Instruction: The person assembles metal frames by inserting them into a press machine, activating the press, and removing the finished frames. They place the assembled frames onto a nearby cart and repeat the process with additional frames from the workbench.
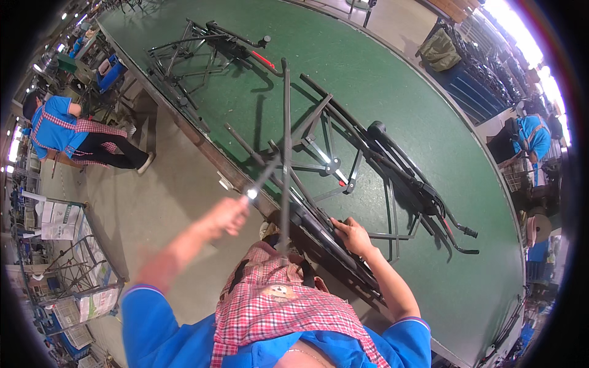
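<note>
A dark folding frame of metal tubes [350,144] lies across the green table, with black rods, cross braces and small red parts. Its near black tubes run along the table edge, partly in front of my body. My right hand [353,236] is closed on one of these near tubes, fingertips resting on it. Off the table edge, my left hand [228,216], smeared by motion, grips a hand tool [261,181] with a shiny collar and a grey shaft pointing at the frame. The tool's exact kind is blurred. A long upright tube [286,129] rises between my hands.
A second similar frame [215,49] lies farther off on the green table [478,294]. One person in a blue shirt [58,126] stands to the left, another [532,138] at the right. A wire cart [80,264] with papers stands at lower left; a blue bin [463,86] sits beyond the table.
</note>
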### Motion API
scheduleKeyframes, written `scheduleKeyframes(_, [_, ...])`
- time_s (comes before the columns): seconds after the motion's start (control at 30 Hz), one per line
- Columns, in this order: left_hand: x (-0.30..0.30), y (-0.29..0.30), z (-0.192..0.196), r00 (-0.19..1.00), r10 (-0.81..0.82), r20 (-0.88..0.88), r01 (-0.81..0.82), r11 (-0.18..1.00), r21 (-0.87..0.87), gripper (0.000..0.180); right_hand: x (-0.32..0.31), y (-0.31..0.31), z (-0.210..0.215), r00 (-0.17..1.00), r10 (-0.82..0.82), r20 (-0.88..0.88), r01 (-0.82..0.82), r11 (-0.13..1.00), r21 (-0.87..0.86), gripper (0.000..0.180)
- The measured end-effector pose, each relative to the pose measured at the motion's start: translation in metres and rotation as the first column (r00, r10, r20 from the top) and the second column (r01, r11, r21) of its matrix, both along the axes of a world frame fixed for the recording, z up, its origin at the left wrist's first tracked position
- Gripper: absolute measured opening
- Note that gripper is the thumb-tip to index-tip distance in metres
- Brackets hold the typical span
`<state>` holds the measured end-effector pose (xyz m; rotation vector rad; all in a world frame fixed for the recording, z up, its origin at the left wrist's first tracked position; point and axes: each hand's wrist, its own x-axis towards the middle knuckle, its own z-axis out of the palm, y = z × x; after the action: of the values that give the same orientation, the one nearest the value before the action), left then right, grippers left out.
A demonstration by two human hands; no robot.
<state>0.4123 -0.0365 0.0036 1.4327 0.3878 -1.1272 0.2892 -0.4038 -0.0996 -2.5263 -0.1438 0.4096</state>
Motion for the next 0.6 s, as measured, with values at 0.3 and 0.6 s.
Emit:
scheduleKeyframes(0.3, [-0.058,-0.061,-0.022,0.965,-0.045,0.257,0.024,0.996,0.086,0.035,0.051,0.044,0.05,0.982,-0.02,0.187,0.021,1.0,-0.006,0.055])
scheduleKeyframes(0.6, [-0.134,-0.206,-0.024,0.963,0.06,-0.263,-0.207,0.789,-0.579,0.015,0.187,0.008,0.104,0.868,0.267,0.418,-0.161,0.949,-0.272,0.086])
